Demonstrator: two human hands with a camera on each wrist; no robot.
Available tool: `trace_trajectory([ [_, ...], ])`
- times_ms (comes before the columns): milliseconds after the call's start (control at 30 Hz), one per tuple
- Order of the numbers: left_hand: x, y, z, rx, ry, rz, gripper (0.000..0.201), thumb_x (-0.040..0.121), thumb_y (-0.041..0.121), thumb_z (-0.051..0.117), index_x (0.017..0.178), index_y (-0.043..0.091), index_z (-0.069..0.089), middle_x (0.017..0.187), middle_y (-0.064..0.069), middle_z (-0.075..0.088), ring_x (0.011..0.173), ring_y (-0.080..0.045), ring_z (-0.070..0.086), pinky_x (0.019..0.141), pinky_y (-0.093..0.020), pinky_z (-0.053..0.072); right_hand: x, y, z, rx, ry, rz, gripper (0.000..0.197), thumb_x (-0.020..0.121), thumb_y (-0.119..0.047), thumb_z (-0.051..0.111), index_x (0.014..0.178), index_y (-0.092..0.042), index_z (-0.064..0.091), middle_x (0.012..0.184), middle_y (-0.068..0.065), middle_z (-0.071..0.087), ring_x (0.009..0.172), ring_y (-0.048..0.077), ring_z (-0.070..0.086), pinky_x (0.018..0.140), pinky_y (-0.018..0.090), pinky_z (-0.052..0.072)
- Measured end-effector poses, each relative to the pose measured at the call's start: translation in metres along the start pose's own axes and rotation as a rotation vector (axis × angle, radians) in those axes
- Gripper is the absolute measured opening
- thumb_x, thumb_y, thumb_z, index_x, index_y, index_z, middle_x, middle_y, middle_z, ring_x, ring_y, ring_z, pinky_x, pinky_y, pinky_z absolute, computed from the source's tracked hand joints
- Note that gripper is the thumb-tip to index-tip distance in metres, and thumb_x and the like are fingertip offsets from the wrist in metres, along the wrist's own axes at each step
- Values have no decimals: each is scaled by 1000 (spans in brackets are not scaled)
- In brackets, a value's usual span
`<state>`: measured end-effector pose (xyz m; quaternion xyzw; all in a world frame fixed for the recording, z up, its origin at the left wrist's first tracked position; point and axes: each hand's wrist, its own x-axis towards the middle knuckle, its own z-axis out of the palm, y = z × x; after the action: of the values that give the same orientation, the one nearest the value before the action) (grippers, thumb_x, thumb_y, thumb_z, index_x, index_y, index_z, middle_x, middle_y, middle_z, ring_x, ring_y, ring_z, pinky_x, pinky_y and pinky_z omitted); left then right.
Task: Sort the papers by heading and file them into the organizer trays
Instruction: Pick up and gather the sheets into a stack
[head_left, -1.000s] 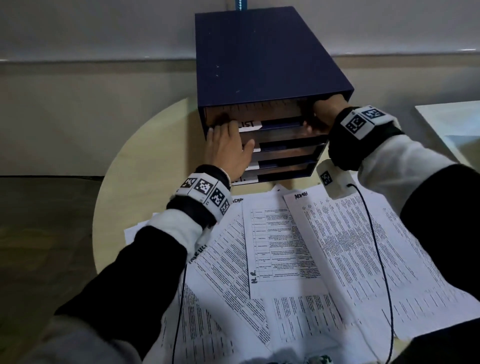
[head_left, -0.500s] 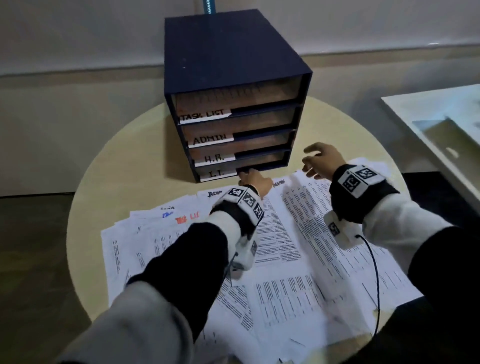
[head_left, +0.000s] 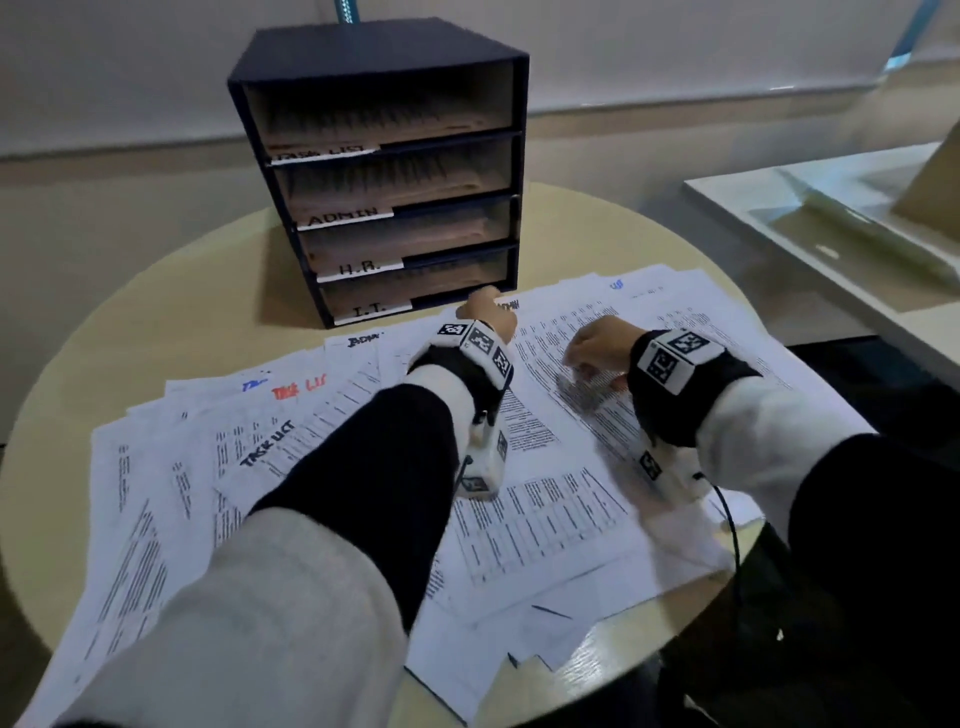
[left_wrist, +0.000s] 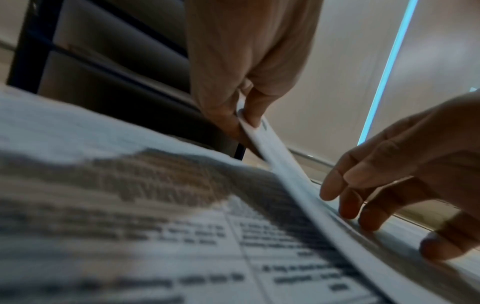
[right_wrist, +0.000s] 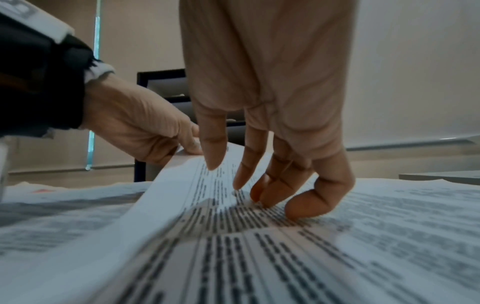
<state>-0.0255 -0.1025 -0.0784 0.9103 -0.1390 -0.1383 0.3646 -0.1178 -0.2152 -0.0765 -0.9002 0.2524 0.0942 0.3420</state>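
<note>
Left wrist view: a printed sheet's (left_wrist: 275, 164) edge, just before the organizer (head_left: 384, 171), is pinched by the left hand (left_wrist: 241, 86); the right hand's (right_wrist: 272, 115) fingers (right_wrist: 301, 205) are pressed on the papers (head_left: 545, 519), nothing grasped.

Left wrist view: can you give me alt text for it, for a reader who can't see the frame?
Seen low over the table, the left hand pinches the lifted edge of a printed sheet between thumb and fingers. The right hand rests its fingertips on the papers beside it. The dark organizer stands behind, and blurred printed text fills the foreground.
</note>
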Motion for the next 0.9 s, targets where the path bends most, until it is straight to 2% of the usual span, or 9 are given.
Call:
trace_trajectory([
  [167, -21, 8, -16, -105, 79, 208, 26, 88, -6, 39, 94, 7, 60, 91, -18, 58, 87, -25, 54, 67, -23, 36, -23, 1, 4, 94, 13, -62, 24, 90, -15, 56, 110, -2, 63, 73, -4, 53, 74, 11, 52, 52, 17, 39],
  [300, -39, 0, -47, -130, 105, 279, 24, 92, -3, 41, 103, 9, 59, 94, -8, 53, 85, -18, 48, 53, -17, 36, -24, 14, -1, 134, 158, -60, 31, 88, -16, 60, 114, 1, 57, 89, 4, 60, 66, 11, 49, 45, 13, 42],
  [400, -53, -15, -71, -112, 128, 258, 36, 96, 5, 41, 131, 2, 49, 126, -11, 54, 118, -22, 49, 87, -20, 37, -21, 26, 1, 180, 279, -4, 72, 73, -31, 75, 131, -8, 39, 131, 18, 46, 106, 29, 54, 90, 37, 48],
  [467, -60, -27, -87, -161, 159, 242, 40, 97, 7, 42, 136, 1, 41, 141, -12, 45, 131, -24, 41, 102, -24, 32, -24, 24, 4, 302, 292, -12, 93, 60, -38, 82, 133, -10, 31, 130, 15, 47, 111, 33, 53, 93, 46, 47],
  [533, -61, -38, -101, -229, 193, 241, 36, 96, 7, 43, 132, 2, 45, 126, -11, 53, 116, -24, 51, 95, -22, 40, -24, 17, 4, 496, 278, -96, 65, 72, -20, 77, 122, -2, 41, 110, 10, 55, 94, 26, 56, 72, 31, 50],
  [633, -57, -48, -123, -366, 331, 214, 12, 93, 6, 48, 104, 12, 50, 85, -1, 52, 71, -10, 49, 59, -5, 41, -22, 5, 5, 691, 279, -204, 30, 84, 0, 61, 111, 12, 57, 92, 13, 60, 70, 21, 53, 63, 25, 43],
  [667, -56, -50, -130, -463, 367, 182, 13, 92, 8, 52, 104, 13, 48, 90, -2, 54, 75, -11, 51, 67, -7, 45, -20, -1, 7, 767, 283, -222, 26, 85, 3, 57, 110, 11, 59, 86, 12, 59, 66, 19, 51, 62, 25, 43],
  [733, -51, -56, -141, -669, 360, 93, 31, 90, 14, 58, 118, 7, 45, 112, -10, 56, 94, -22, 57, 89, -32, 51, -18, -14, 12, 835, 268, -228, 15, 88, 4, 53, 100, 4, 62, 71, 6, 55, 61, 16, 47, 54, 24, 41],
  [900, -57, -77, -144, -801, 139, -3, 41, 90, 10, 58, 128, -1, 48, 125, -20, 59, 110, -33, 60, 97, -51, 46, -2, -37, 29, 822, 237, -164, 18, 91, -2, 51, 79, -11, 61, 67, 2, 52, 65, 15, 45, 55, 24, 33],
])
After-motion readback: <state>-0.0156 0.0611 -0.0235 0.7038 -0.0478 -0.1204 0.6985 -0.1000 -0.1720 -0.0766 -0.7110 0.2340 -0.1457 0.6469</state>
